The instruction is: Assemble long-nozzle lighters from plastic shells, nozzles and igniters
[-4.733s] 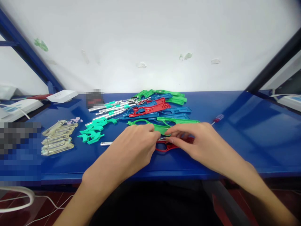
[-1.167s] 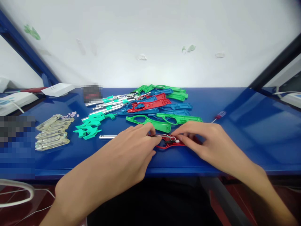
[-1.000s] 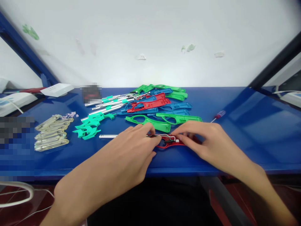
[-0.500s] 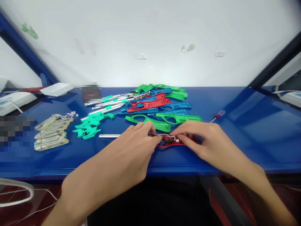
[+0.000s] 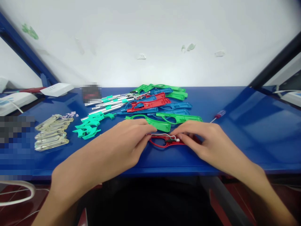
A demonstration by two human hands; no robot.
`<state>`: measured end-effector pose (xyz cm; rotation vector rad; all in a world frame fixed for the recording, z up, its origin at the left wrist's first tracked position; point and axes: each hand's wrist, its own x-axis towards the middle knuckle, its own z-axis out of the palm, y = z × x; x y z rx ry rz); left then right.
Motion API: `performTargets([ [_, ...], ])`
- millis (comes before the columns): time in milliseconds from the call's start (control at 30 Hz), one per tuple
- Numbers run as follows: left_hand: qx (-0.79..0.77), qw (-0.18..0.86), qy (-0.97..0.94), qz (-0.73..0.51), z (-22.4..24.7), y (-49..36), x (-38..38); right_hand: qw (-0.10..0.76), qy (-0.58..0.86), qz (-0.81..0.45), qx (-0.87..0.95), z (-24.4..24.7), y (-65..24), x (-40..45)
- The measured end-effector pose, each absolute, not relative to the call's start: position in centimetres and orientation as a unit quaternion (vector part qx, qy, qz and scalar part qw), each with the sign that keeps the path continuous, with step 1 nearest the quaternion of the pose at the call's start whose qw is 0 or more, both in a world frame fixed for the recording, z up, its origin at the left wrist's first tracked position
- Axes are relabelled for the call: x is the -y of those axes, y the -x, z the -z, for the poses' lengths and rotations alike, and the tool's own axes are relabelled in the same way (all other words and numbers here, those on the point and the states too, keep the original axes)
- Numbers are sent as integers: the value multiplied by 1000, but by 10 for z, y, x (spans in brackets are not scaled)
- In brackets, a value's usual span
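A red plastic shell (image 5: 160, 145) with a loop-shaped opening lies near the table's front edge. White and dark wires with a small white connector (image 5: 177, 140) run along it. My left hand (image 5: 131, 138) is closed at the shell's left end, thumb and fingers pinched; it covers the metal tube seen there before. My right hand (image 5: 199, 136) has its fingers closed on the shell's right end, beside the connector. A green shell (image 5: 160, 125) lies just behind both hands.
Green, blue and red shells (image 5: 150, 103) are piled behind the hands. Left of them lie metal tubes (image 5: 103, 110), teal pieces (image 5: 88, 130) and clear-yellowish parts (image 5: 51, 135). A screwdriver (image 5: 220, 114) lies at the right; a white box (image 5: 57, 89) stands back left.
My left hand has moved left along the red shell, uncovering more of its loop and hiding the metal tube. My right hand has stayed almost still.
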<state>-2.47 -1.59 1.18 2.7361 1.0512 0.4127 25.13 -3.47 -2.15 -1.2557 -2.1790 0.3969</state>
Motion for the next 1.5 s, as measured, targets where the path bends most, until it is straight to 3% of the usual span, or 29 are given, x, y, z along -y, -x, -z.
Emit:
performTargets([
  [433, -381, 84, -917, -79, -8, 17, 27, 304, 425, -102, 847, 29, -246, 41],
  [867, -368, 63, -922, -98, -9, 13, 31, 296, 446, -138, 833, 27, -248, 41],
  [1500, -385, 43, -917, -99, -8, 12, 38, 360, 477, -191, 779, 28, -252, 44],
])
